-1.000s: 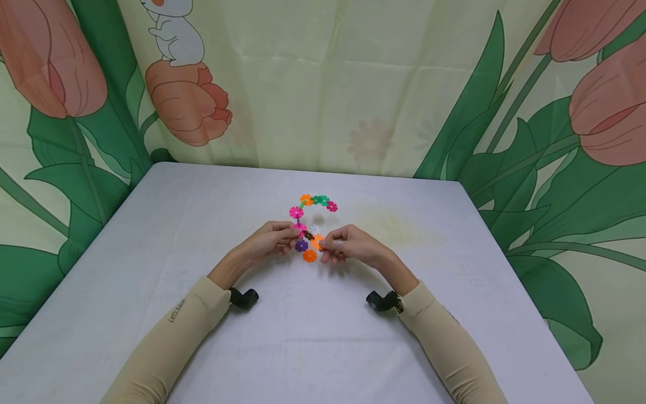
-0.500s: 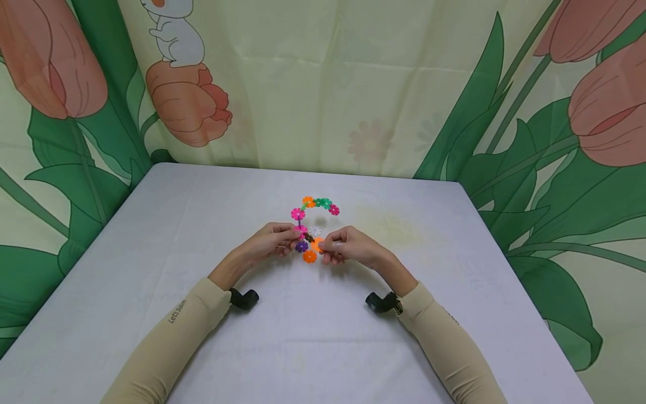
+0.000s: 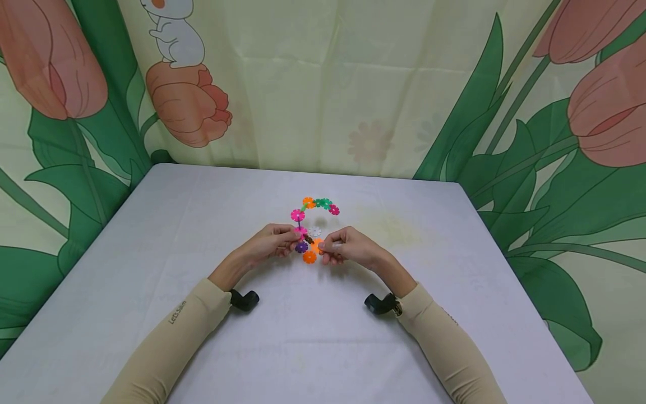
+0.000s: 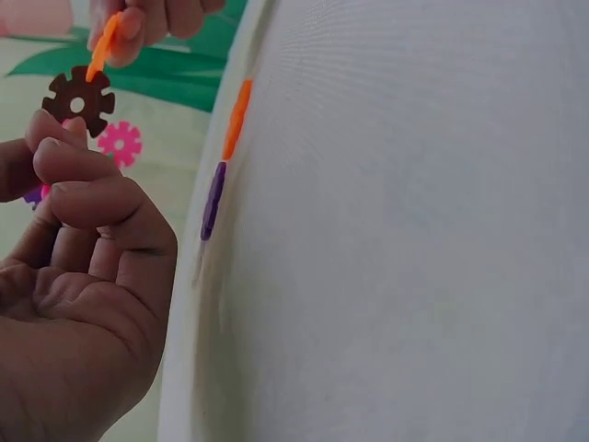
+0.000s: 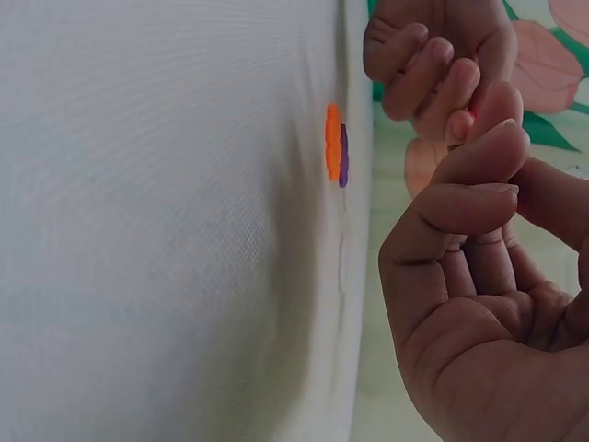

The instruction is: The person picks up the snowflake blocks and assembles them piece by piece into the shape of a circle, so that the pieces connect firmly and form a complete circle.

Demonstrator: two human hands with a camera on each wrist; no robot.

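Observation:
A curved chain of notched, flower-shaped plastic discs rises above the table, with a pink disc, an orange disc, green discs and a crimson disc at its far end. My left hand pinches another pink disc at the chain's near end. Beside those fingertips is a brown disc. My right hand pinches an orange disc, whose edge meets the brown one; whether they are slotted together I cannot tell.
On the white-covered table lie a loose purple disc and a loose orange disc, just under the hands. A white disc is a little farther back. Behind the table hangs a tulip-printed curtain.
The chain's far part has shifted slightly to the right and nearer. Both hands keep their pinches almost in place.

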